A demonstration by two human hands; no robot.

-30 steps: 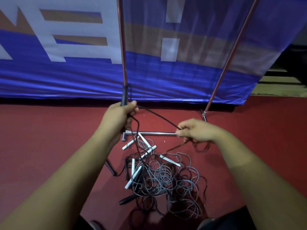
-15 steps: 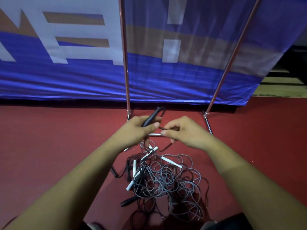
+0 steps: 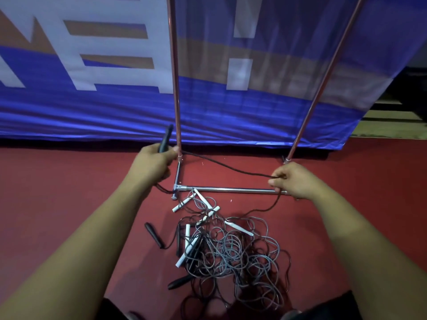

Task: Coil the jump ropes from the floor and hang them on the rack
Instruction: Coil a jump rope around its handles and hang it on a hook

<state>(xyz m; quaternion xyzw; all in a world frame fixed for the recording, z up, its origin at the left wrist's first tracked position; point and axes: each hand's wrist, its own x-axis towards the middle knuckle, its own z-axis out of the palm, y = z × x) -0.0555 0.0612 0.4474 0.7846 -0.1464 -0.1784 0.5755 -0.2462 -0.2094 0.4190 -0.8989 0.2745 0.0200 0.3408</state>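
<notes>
Coiling step: dark rope spans left to right.
Left grip is clenched round a black handle; right grip pinches the rope. From the right grip the loose tail drops to the tangled pile on the floor, just before the rack, so the right grip is nearer the slack.

Your left hand grips a black handle. The rope to your right hand is dark. Below your hands, grey ropes and white handles lie on red floor. Beyond, a blue-and-white banner.
</notes>
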